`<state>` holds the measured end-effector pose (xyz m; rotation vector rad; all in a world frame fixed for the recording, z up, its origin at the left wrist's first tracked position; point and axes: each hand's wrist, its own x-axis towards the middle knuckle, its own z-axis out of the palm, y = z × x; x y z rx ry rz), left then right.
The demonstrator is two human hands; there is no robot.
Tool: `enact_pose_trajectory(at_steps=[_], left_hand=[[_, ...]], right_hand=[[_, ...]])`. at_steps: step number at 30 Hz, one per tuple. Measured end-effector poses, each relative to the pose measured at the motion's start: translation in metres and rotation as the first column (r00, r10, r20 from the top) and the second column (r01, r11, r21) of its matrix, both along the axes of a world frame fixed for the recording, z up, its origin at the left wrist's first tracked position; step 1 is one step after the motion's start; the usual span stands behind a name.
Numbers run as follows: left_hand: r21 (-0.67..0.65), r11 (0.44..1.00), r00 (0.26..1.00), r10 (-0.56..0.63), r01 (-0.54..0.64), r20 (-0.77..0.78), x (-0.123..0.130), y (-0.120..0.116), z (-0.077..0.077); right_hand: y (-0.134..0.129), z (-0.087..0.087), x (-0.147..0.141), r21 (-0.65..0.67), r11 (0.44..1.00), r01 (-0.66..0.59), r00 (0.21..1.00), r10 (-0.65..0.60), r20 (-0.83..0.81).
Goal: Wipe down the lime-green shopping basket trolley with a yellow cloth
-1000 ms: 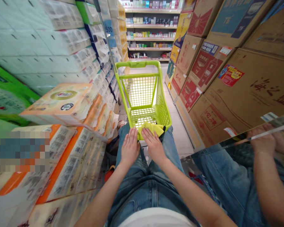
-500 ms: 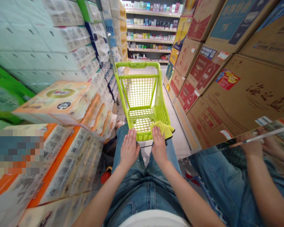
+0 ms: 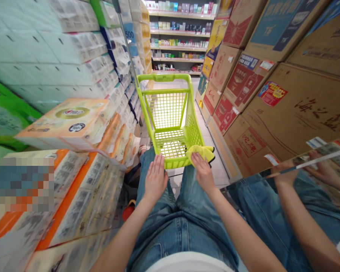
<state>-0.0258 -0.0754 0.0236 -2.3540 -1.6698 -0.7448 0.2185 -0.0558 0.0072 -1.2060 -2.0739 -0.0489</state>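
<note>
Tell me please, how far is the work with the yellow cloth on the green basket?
The middle of the near rim looks already passed: the yellow cloth has moved from there to the right corner. In progress: the right hand presses the cloth there; the left hand touches the rim. Possibly left: the far handle, which no hand touches.

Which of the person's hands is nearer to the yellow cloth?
Right. The right hand presses on the yellow cloth; the left hand rests at the basket's near rim, apart from it.
</note>
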Motion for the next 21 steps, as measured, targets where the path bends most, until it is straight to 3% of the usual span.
enact_pose_trajectory(at_steps=[3,5,8,12,14,17,21], left_hand=[[0.003,1.000,1.000,-0.003,0.003,0.020,0.002,0.000,-0.001],[-0.001,1.000,1.000,0.001,0.000,0.030,0.003,0.001,-0.002],[-0.002,1.000,0.999,0.003,-0.003,0.032,0.003,0.001,-0.003],[-0.004,1.000,1.000,-0.002,0.002,0.023,0.001,0.000,-0.002],[-0.014,1.000,1.000,-0.005,0.005,0.021,-0.001,0.000,0.000],[-0.019,1.000,1.000,0.000,0.001,0.021,-0.002,0.000,0.000],[-0.009,1.000,1.000,-0.002,0.002,0.030,-0.001,0.001,-0.002]], right_hand=[[0.007,-0.006,0.024,0.001,0.994,0.107,0.989,-0.106,-0.104],[0.006,-0.009,0.016,-0.008,0.985,0.171,0.972,-0.170,-0.163],[-0.005,-0.010,-0.030,-0.004,0.981,0.192,0.967,-0.189,-0.170],[-0.020,-0.001,-0.104,-0.062,0.998,-0.001,0.997,-0.004,-0.080],[-0.022,0.006,-0.121,-0.084,0.996,-0.039,0.998,0.034,-0.056],[-0.020,0.015,-0.112,-0.104,0.991,-0.087,0.996,0.087,0.000],[-0.012,0.013,-0.057,-0.083,0.993,-0.081,0.995,0.085,0.048]])
